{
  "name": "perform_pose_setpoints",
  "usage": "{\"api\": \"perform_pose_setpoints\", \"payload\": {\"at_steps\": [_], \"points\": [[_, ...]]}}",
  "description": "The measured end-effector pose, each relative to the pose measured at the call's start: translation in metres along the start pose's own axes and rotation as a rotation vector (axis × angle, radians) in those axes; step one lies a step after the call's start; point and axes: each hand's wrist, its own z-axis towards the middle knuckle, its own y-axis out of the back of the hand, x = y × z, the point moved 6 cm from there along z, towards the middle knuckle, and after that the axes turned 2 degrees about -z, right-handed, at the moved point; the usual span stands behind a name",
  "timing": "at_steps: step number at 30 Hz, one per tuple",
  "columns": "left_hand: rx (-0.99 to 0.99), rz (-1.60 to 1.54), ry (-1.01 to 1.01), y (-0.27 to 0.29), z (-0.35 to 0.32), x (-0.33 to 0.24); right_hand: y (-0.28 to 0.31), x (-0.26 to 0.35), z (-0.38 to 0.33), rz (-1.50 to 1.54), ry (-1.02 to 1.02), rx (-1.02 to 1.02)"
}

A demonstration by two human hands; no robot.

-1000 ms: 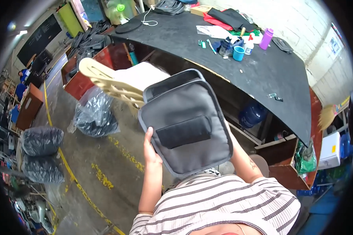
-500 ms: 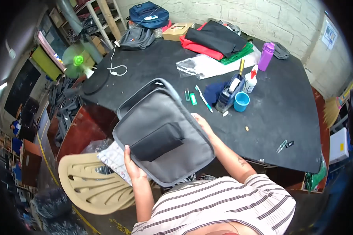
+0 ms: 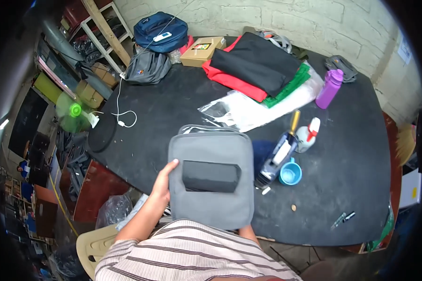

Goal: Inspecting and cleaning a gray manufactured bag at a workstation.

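I hold a flat grey fabric bag (image 3: 213, 180) with a darker grey patch on its front, upright above the near edge of the black table (image 3: 351, 154). My left hand (image 3: 162, 183) grips its left edge, fingers on the front. My right hand (image 3: 244, 229) shows only a little under the bag's lower right corner and holds it from below. Just right of the bag stand a tape dispenser (image 3: 274, 161) and a blue cup (image 3: 290, 173).
On the table lie a clear plastic sheet (image 3: 248, 110), folded black, red and green cloth (image 3: 260, 70), a purple bottle (image 3: 329, 89), a white spray bottle (image 3: 307, 136), a cardboard box (image 3: 202, 50), two bags (image 3: 158, 30) and a white cable (image 3: 122, 112). A green fan (image 3: 74, 111) and a beige chair (image 3: 94, 243) stand at the left.
I have turned from the floor and chair toward the table. The grey bag now hangs squarely over the table's near edge, still in both hands.
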Motion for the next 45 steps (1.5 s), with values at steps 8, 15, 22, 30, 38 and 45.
{"api": "perform_pose_setpoints", "payload": {"at_steps": [8,15,22,30,38,45], "points": [[0.176,0.131,0.152,0.009,0.050,-0.020,0.003,-0.078,-0.065,0.215,-0.066,0.017],[0.470,0.308,0.053,0.038,0.079,-0.033,0.002,-0.045,-0.088,0.301,-0.208,-0.197],[0.619,-0.045,0.106,0.055,0.083,-0.128,-0.031,0.012,0.034,0.409,-0.091,-0.614],[0.660,-0.342,-0.093,0.106,0.149,-0.246,-0.147,0.101,0.186,0.451,0.106,-0.859],[0.601,-0.355,-0.097,0.115,0.232,-0.264,-0.172,0.125,0.257,0.452,-0.066,-0.691],[0.541,-0.029,-0.076,0.144,0.308,-0.199,-0.124,0.091,0.196,-0.824,-0.222,-0.865]]}}
